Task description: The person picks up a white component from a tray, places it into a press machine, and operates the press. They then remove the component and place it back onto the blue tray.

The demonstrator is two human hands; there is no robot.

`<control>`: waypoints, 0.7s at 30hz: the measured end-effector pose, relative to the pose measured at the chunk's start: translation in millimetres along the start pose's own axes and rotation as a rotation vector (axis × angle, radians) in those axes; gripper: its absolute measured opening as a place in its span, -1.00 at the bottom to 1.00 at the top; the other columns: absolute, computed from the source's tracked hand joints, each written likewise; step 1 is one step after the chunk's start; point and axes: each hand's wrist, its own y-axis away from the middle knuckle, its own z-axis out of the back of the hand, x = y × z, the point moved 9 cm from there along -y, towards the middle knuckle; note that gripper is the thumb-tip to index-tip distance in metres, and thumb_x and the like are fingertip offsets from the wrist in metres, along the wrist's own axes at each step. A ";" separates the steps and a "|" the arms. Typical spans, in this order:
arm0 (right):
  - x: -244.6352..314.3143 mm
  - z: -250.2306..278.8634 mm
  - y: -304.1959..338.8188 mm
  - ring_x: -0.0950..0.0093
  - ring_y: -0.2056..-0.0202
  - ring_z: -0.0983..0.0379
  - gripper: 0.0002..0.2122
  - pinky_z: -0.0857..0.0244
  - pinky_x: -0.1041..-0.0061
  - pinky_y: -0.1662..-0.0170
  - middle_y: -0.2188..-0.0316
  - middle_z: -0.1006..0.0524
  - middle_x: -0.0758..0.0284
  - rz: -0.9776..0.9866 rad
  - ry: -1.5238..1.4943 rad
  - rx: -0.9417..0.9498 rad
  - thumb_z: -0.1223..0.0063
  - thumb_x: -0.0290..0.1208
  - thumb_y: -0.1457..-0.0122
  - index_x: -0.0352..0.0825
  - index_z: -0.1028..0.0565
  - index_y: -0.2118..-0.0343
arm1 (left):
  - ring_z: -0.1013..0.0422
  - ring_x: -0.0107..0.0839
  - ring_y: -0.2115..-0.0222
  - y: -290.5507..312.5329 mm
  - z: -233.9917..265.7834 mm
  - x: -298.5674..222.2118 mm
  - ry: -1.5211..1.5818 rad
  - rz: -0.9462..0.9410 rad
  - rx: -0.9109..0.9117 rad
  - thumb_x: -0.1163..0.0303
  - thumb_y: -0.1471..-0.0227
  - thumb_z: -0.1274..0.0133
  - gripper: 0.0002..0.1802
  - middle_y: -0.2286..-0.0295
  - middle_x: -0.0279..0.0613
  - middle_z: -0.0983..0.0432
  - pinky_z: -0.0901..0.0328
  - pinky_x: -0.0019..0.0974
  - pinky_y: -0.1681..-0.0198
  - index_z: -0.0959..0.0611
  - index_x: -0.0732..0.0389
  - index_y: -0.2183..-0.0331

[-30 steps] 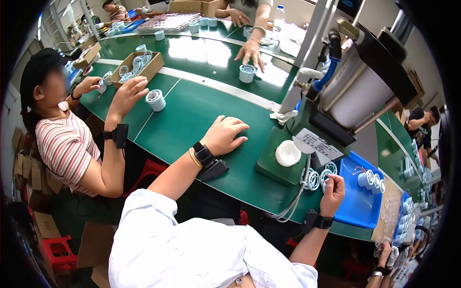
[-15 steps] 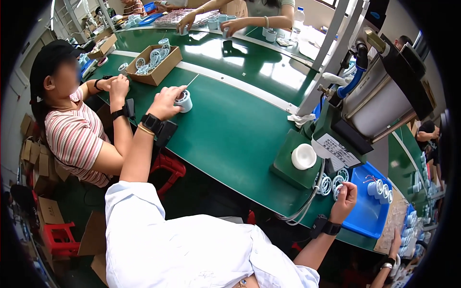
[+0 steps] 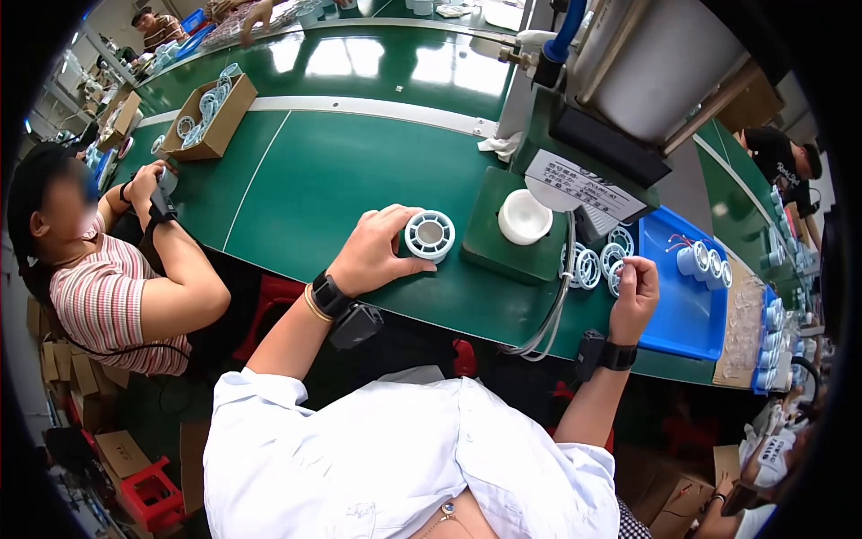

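A pale blue cylindrical housing (image 3: pixel 430 237) with a spoked round top is in my left hand (image 3: pixel 372 251), gripped from its left side between thumb and fingers. It is upright over the green table, left of the press base. My right hand (image 3: pixel 634 295) is closed at the right, its fingertips pinched on a pale blue spoked ring (image 3: pixel 616 279) that is partly hidden by the fingers. More such rings (image 3: pixel 587 269) lie just left of it. Between my hands, a white round cup (image 3: pixel 525 216) sits on the green base (image 3: pixel 485 235) of the press.
The press cylinder (image 3: pixel 660 67) rises over the base, with grey cables (image 3: pixel 558 310) hanging at the table edge. A blue tray (image 3: pixel 669 316) at the right holds wired housings (image 3: pixel 693 260). A cardboard box (image 3: pixel 235 119) of rings stands far left, near a seated co-worker (image 3: pixel 126 287).
My left hand has brought the housing from the far left, beside the co-worker, to just left of the press base. The view has turned rightward. My right hand stays pinched by the rings.
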 end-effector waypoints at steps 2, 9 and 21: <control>-1.6 -0.7 1.2 0.76 0.46 -0.29 -0.95 -0.16 0.76 0.38 0.48 -0.41 0.49 -0.008 -0.022 0.021 0.06 -0.54 -0.21 -0.34 -0.45 0.34 | -0.41 -0.26 0.28 -2.8 -7.9 -6.1 -0.080 -0.061 0.050 0.37 0.35 -0.39 -0.31 0.26 -0.23 -0.47 -0.31 -0.32 0.23 -0.49 0.17 0.09; 5.6 1.6 3.9 0.75 0.44 -0.30 -0.95 -0.16 0.77 0.36 0.47 -0.41 0.49 0.009 -0.020 -0.004 0.06 -0.53 -0.22 -0.33 -0.45 0.33 | -0.40 -0.37 0.31 -3.5 11.3 -59.5 -0.129 -0.383 -0.280 0.38 0.34 -0.38 -0.35 0.27 -0.27 -0.46 -0.32 -0.36 0.25 -0.50 0.18 0.12; 4.3 0.9 -0.3 0.78 0.43 -0.28 -0.92 -0.13 0.79 0.37 0.45 -0.42 0.50 -0.017 -0.056 0.013 0.06 -0.49 -0.23 -0.33 -0.47 0.30 | -0.38 -0.34 0.35 -84.9 -39.9 -92.3 0.131 -0.200 -0.036 0.33 0.28 -0.36 -0.36 0.29 -0.17 -0.44 -0.33 -0.35 0.28 -0.48 0.24 0.10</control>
